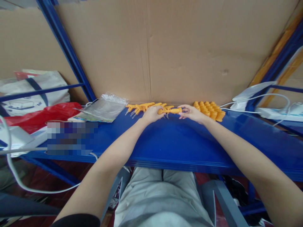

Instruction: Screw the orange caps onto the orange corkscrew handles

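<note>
Yellow piece [174, 111] held out lengthwise between both hands, over the far part of the blue table [175, 145]. Clasped at one end by the left hand [153, 115], with fingers closed around it and partly hiding it. At the other end, the right hand [192, 113], fingers bent about the tip; cannot tell whether gripping or merely touching.

Behind and beside the left hand, a row of yellow corkscrews [139, 108] lying along the back edge, with metal spirals pointing toward the near side. Just beyond the right hand, a tight block of yellow tubes [209, 110], set in rows.

To the left of the corkscrews, a clear plastic bag [104, 105] lying flat; farther left, a crumpled red bag [52, 115] and a white bag [35, 90] with a dark strap. Along the back, a tall sheet of brown cardboard [175, 47]. At far right, pale cables [284, 94]. Below the near edge, grey trousers [163, 195] on a seated lap.
</note>
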`<state>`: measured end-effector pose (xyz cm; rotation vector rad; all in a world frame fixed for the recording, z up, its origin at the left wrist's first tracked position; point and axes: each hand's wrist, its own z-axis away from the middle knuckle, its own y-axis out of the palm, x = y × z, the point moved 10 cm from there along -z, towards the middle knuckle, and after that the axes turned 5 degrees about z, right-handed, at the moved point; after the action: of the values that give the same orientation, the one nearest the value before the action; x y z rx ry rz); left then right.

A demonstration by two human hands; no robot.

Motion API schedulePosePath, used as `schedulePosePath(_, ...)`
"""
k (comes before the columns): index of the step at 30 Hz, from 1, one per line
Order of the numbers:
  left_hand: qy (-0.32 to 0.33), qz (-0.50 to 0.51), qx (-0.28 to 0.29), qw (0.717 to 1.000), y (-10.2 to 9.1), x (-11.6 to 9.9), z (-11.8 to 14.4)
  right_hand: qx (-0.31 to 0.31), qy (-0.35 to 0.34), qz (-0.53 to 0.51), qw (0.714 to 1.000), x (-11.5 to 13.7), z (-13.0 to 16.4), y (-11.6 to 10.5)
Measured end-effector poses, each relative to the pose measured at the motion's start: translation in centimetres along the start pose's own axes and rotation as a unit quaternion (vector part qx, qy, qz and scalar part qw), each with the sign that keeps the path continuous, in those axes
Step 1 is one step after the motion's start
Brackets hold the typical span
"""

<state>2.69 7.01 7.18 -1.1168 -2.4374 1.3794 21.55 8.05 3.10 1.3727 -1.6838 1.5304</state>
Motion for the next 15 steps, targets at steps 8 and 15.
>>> schedulePosePath(8,-0.002,0.011,-0.002,1.0,-0.19,-0.42,0.12,0.005,0.002,0.007,1.0,0.37,0.3,0.02)
schedulePosePath(15,0.008,-0.001,-0.019,1.0,-0.37,-0.32,0.18,0.006,0.007,0.004,1.0,0.52,0.42,0.12)
